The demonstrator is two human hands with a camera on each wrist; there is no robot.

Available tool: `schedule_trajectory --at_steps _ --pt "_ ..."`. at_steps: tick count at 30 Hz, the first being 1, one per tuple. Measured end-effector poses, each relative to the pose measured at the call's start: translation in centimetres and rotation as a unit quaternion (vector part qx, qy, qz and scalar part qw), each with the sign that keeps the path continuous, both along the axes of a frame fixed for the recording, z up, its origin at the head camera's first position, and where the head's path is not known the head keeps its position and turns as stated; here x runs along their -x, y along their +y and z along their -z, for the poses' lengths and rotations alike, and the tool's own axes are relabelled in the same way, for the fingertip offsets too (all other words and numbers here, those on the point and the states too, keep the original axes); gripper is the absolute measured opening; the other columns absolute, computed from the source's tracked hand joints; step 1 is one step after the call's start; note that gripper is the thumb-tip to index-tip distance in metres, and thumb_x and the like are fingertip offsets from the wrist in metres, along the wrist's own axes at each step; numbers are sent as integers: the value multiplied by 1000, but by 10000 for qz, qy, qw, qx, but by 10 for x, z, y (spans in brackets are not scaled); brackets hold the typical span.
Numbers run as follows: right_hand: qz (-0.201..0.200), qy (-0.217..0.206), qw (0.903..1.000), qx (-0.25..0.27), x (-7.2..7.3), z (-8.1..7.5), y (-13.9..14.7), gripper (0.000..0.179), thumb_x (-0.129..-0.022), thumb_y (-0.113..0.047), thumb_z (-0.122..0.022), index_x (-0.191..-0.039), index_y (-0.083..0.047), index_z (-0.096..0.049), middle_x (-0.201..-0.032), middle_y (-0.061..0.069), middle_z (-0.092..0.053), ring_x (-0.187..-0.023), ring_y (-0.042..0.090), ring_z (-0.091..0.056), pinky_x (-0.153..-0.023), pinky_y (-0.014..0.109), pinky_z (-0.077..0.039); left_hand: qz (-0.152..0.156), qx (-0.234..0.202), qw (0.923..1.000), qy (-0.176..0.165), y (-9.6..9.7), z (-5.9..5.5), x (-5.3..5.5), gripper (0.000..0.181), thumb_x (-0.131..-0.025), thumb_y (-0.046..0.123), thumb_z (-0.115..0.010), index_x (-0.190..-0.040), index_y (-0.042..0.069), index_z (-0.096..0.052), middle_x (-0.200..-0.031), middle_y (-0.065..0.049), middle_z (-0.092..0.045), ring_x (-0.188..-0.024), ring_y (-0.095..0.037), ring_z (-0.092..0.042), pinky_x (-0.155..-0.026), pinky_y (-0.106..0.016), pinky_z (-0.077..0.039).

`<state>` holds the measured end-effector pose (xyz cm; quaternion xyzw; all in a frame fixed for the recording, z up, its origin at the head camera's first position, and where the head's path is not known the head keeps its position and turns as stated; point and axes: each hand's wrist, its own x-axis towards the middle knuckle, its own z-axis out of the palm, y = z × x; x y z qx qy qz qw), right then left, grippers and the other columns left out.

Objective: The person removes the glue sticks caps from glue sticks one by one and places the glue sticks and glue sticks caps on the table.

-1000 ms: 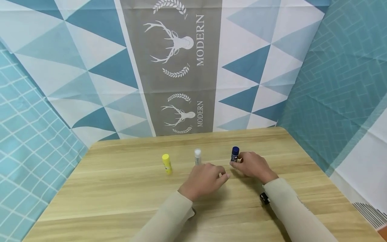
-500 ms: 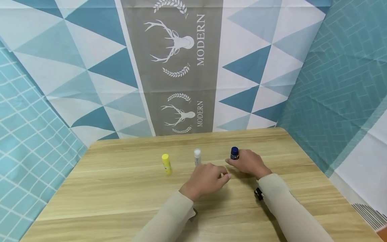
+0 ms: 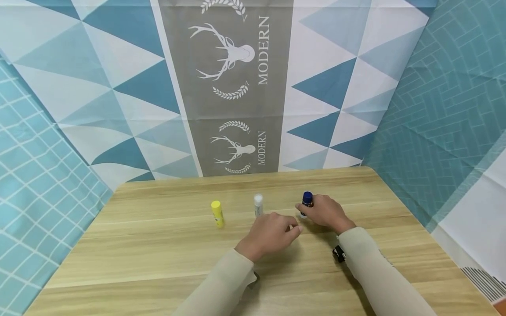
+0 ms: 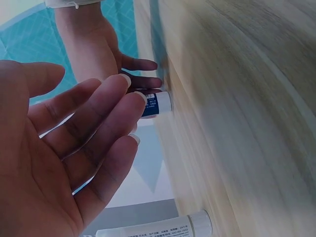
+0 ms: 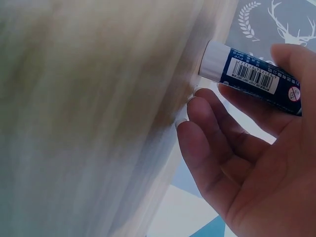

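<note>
- At the left edge of the head view, a light-blue cloth with a white tile grid hangs beside the wooden table, which fills the lower part of the frame.
- Left of the middle, a yellow stick stands upright on the table.
- Behind the table, at the upper middle, a grey panel bears white deer heads and the word MODERN.
- At the middle, a white stick stands upright, its lower end just beyond the left hand's knuckles.
- Just right of the lower middle, the left hand is relaxed, its fingers loosely bent and its palm bare in the left wrist view; a pale sleeve covers the forearm.
- Right of the middle lies the spot of the dark blue stick, upright, with a white lower end at the tabletop; the right wrist view shows its barcode label.
- Touching it on the right, the right hand pinches it between thumb and forefinger, the other fingers bent below.
- Beneath the right sleeve, a small black object shows at the wrist.
- At the right, a teal cloth hangs.
</note>
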<state>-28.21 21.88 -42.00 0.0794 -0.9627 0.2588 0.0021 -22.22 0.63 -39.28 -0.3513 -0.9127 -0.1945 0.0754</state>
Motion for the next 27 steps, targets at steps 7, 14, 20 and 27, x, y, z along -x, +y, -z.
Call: schedule_trajectory --at_steps 7,14,20,27 --pt "-33 -66 9999 120 -4 0 1 54 -93 -56 -63 -63 -12 -54 -54 1 -46 -46 16 -46 -45 30 -36 -142 -124 9996 -189 4 -2 3 27 -102 37 -54 -88 23 -73 -63 18 -54 -57 1 -50 -53 -22 -40" --pt "-89 -107 9995 288 -14 -2 0 50 -94 -50 -64 -64 -11 -54 -53 0 -46 -46 16 -46 -45 31 -37 -567 -331 9978 -122 7 -3 5 27 -101 35 -53 -83 23 -70 -59 17 -52 -52 -1 -48 -48 -23 -37" --pt "-166 -74 9995 262 -25 -4 -2 44 -95 -42 -65 -64 -12 -55 -55 1 -51 -48 16 -48 -48 31 -38 -853 -756 9934 -130 12 -4 5 32 -103 44 -50 -103 18 -68 -69 15 -59 -55 -3 -51 -51 -24 -40" --pt "-453 206 9987 96 -37 -8 -7 42 -94 -40 -66 -64 -15 -51 -57 -1 -47 -48 15 -45 -49 31 -36 -1011 -786 9917 -143 16 -9 6 44 -102 52 -48 -119 12 -58 -71 15 -58 -56 -5 -53 -54 -26 -42"
